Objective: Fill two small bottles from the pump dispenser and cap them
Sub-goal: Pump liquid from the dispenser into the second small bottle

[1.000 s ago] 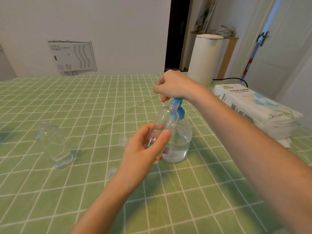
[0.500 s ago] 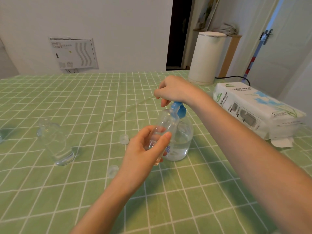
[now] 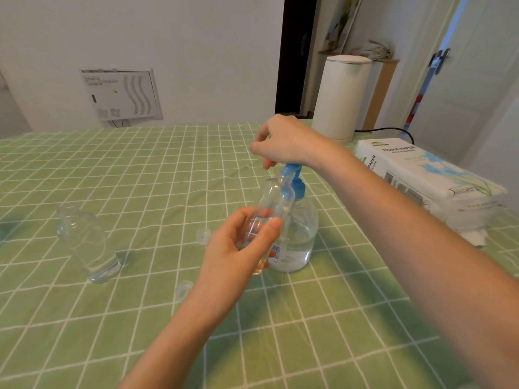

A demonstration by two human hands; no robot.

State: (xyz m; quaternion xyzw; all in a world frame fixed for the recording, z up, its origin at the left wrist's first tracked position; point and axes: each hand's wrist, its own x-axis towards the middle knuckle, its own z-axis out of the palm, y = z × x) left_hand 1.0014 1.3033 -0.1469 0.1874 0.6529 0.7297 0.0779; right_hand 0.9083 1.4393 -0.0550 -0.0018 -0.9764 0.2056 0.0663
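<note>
My left hand [image 3: 238, 248] grips a small clear bottle [image 3: 276, 197] round its lower half and holds it tilted, its open mouth up against the blue nozzle of the pump dispenser [image 3: 300, 234]. The dispenser is a clear round bottle, partly filled with clear liquid, standing on the green checked tablecloth [image 3: 140, 178]. My right hand [image 3: 286, 141] sits on top of the blue pump head [image 3: 293, 172] with its fingers curled over it. A second small clear bottle [image 3: 87, 242] stands uncapped at the left. Two clear caps [image 3: 202, 236] [image 3: 183, 289] lie on the cloth near my left hand.
A white tissue paper pack [image 3: 421, 175] lies at the right edge of the table. Behind it stands a white cylindrical appliance [image 3: 339, 96] with a black cable [image 3: 387, 130]. A wall and a dark doorway are beyond the table.
My right hand dipped slightly on the pump head and has come back up. My left hand keeps the small bottle at the nozzle. The view has shifted a little.
</note>
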